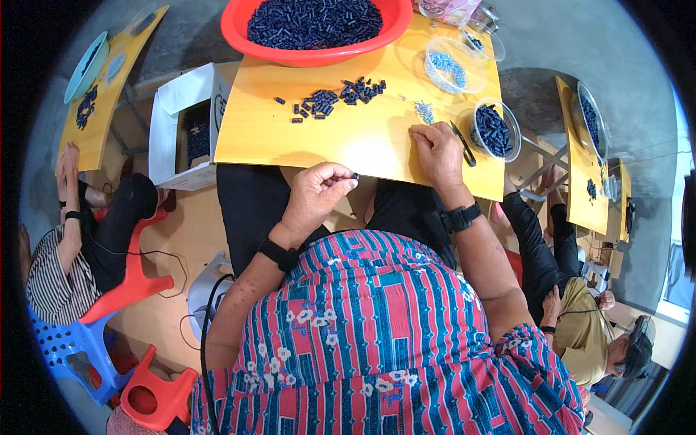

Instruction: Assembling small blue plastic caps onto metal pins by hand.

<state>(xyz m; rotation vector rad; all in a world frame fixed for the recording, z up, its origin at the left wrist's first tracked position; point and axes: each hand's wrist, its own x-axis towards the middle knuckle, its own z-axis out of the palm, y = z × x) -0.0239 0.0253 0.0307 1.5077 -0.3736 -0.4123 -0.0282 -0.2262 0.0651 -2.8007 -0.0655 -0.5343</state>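
Note:
Just off the near edge of the yellow table, my left hand (313, 197) pinches a small dark cylindrical piece (355, 176) between thumb and fingertips. My right hand (439, 154) rests on the tabletop, its fingers curled and drawn together; anything in them is hidden. Just beyond those fingers lies a little heap of tiny silvery parts (424, 111). A black pen-like tool (462, 143) lies beside my right hand. A loose pile of short dark cylinders (326, 101) is spread at the middle of the table.
A red basin (239, 42) full of dark cylinders stands at the far side. Clear tubs at the right hold silvery parts (447, 70) and dark pieces (493, 132). An open white carton (171, 119) sits left of the table (268, 141). Other people sit at tables on both sides.

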